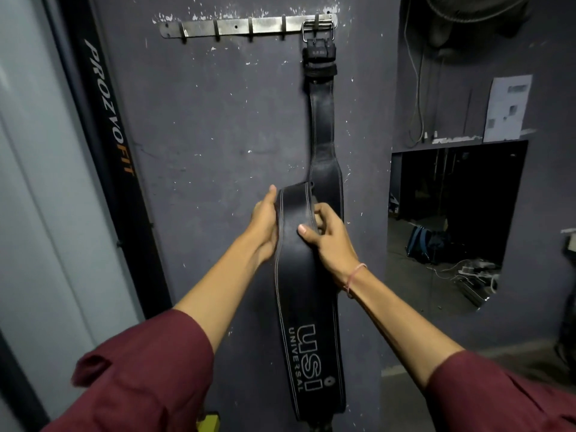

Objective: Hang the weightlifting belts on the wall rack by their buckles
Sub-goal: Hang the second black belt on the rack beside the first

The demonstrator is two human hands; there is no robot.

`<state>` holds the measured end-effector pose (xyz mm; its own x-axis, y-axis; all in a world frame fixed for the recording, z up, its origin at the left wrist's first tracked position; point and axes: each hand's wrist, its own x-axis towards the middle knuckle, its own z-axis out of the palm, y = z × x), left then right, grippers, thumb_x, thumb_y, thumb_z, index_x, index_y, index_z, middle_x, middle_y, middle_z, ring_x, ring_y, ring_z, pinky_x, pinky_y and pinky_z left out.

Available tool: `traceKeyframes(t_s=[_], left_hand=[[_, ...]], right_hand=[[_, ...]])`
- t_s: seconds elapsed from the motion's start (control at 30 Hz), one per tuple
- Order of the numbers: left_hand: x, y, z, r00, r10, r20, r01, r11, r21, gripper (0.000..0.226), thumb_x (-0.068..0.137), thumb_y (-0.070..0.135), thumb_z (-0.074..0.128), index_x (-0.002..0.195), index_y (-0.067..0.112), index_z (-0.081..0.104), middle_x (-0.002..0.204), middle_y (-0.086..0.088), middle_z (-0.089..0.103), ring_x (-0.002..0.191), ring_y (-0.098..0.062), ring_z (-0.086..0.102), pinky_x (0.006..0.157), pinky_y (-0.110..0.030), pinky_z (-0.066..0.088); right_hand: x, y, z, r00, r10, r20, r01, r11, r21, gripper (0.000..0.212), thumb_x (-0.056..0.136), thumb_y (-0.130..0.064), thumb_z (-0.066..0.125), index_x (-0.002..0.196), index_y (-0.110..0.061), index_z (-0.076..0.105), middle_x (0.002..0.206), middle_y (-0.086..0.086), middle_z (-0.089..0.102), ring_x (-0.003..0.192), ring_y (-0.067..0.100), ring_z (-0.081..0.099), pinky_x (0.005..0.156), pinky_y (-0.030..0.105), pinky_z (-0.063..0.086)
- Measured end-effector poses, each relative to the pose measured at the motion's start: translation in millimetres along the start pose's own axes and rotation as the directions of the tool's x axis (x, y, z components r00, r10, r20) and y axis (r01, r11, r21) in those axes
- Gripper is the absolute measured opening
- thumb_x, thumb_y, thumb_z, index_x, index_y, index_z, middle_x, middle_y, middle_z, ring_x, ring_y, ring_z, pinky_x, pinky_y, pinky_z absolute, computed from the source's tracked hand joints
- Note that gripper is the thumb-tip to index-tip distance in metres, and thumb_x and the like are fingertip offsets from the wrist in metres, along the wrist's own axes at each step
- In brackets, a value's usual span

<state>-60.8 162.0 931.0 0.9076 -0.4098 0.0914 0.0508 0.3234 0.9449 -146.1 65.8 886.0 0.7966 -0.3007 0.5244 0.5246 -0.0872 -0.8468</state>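
A metal wall rack [237, 25] with several hooks is fixed high on the dark grey wall. One black leather belt [322, 120] hangs from the rightmost hook by its steel buckle [318, 28]. In front of the wall I hold a second black belt [299, 300] printed "USI UNIVERSAL", its upper end folded over at hand height and its lower end dropping out of view. My left hand [265, 226] holds its left edge, fingers behind the strap. My right hand [330, 238] grips its right edge, thumb across the front. This belt's buckle is not visible.
The other rack hooks [216, 34] to the left are bare. A black "PROZOFIT" post [109, 126] runs down the left. A dark wall opening [455, 213] at right shows a blue bag and cables on the floor. Something yellow [208, 424] sits low by the wall.
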Motion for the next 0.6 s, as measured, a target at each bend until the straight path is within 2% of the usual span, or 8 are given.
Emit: traceKeyframes(t_s=[0.1, 0.2, 0.27, 0.33, 0.4, 0.43, 0.53, 0.6], left_hand=[[7, 3, 4, 0.997, -0.026, -0.070, 0.021, 0.997, -0.068, 0.044, 0.096, 0.028, 0.052, 0.127, -0.003, 0.053, 0.119, -0.027, 0.065, 0.094, -0.039, 0.070, 0.068, -0.050, 0.062], [1, -6, 8, 0.997, 0.034, -0.063, -0.041, 0.993, -0.112, 0.021, 0.097, 0.004, 0.045, 0.112, 0.000, 0.059, 0.103, -0.025, 0.063, 0.080, -0.034, 0.066, 0.073, -0.050, 0.058], [0, -18, 9, 0.995, 0.092, -0.043, -0.097, 0.988, -0.119, 0.019, 0.096, -0.003, 0.045, 0.110, 0.002, 0.057, 0.097, -0.021, 0.064, 0.079, -0.031, 0.065, 0.075, -0.047, 0.058], [-5, -27, 11, 0.989, 0.145, -0.032, -0.147, 0.985, -0.088, 0.020, 0.092, -0.008, 0.046, 0.102, 0.006, 0.056, 0.093, -0.018, 0.065, 0.080, -0.032, 0.065, 0.073, -0.042, 0.058], [-5, -29, 12, 0.985, 0.169, -0.030, -0.171, 0.981, -0.089, 0.017, 0.089, -0.004, 0.052, 0.101, 0.007, 0.057, 0.097, -0.022, 0.065, 0.089, -0.036, 0.064, 0.081, -0.046, 0.055], [-4, -26, 13, 0.982, 0.187, -0.028, -0.188, 0.978, -0.090, 0.012, 0.090, 0.006, 0.056, 0.102, 0.007, 0.059, 0.101, -0.023, 0.066, 0.094, -0.038, 0.064, 0.088, -0.049, 0.053], [9, -22, 14, 0.961, 0.270, -0.054, -0.270, 0.963, 0.018, 0.031, 0.095, 0.038, 0.055, 0.106, 0.009, 0.062, 0.110, -0.018, 0.069, 0.107, -0.034, 0.064, 0.102, -0.053, 0.048], [8, -23, 16, 0.933, 0.353, -0.062, -0.348, 0.934, 0.084, 0.022, 0.102, 0.030, 0.048, 0.102, 0.012, 0.061, 0.102, -0.011, 0.066, 0.099, -0.024, 0.059, 0.097, -0.043, 0.045]], right_hand=[[-15, 9, -5, 0.998, 0.041, 0.039, -0.039, 0.998, -0.043, 0.022, 0.092, 0.013, 0.052, 0.111, 0.005, 0.048, 0.092, 0.007, 0.068, 0.083, 0.012, 0.067, 0.076, 0.025, 0.058], [-18, 17, -8, 0.997, 0.070, 0.017, -0.068, 0.993, -0.098, 0.015, 0.095, 0.000, 0.053, 0.108, 0.007, 0.047, 0.089, 0.012, 0.061, 0.084, 0.021, 0.059, 0.078, 0.037, 0.053], [-12, 17, -7, 0.998, 0.058, -0.026, -0.061, 0.985, -0.163, 0.028, 0.097, -0.024, 0.054, 0.101, 0.004, 0.048, 0.086, 0.010, 0.053, 0.080, 0.020, 0.050, 0.076, 0.042, 0.047], [-4, 14, -6, 0.997, 0.054, -0.060, -0.064, 0.981, -0.184, 0.027, 0.097, -0.029, 0.054, 0.101, -0.002, 0.052, 0.091, 0.006, 0.061, 0.084, 0.019, 0.058, 0.081, 0.047, 0.051], [0, 14, -4, 0.997, 0.047, -0.058, -0.054, 0.991, -0.119, 0.012, 0.099, -0.011, 0.054, 0.110, -0.006, 0.055, 0.105, 0.006, 0.069, 0.097, 0.018, 0.067, 0.088, 0.037, 0.057], [-2, 15, -4, 0.998, 0.043, -0.037, -0.046, 0.996, -0.082, 0.016, 0.098, -0.004, 0.052, 0.114, -0.005, 0.055, 0.109, 0.006, 0.069, 0.100, 0.016, 0.068, 0.089, 0.031, 0.056], [-11, 24, -4, 0.999, 0.032, -0.017, -0.033, 0.998, -0.052, 0.021, 0.096, 0.003, 0.054, 0.117, 0.002, 0.055, 0.109, 0.011, 0.069, 0.097, 0.013, 0.067, 0.089, 0.027, 0.056], [-17, 35, -8, 0.998, 0.057, -0.039, -0.058, 0.998, -0.022, 0.020, 0.093, 0.005, 0.058, 0.113, 0.005, 0.057, 0.103, 0.012, 0.069, 0.091, 0.011, 0.067, 0.083, 0.025, 0.056]])
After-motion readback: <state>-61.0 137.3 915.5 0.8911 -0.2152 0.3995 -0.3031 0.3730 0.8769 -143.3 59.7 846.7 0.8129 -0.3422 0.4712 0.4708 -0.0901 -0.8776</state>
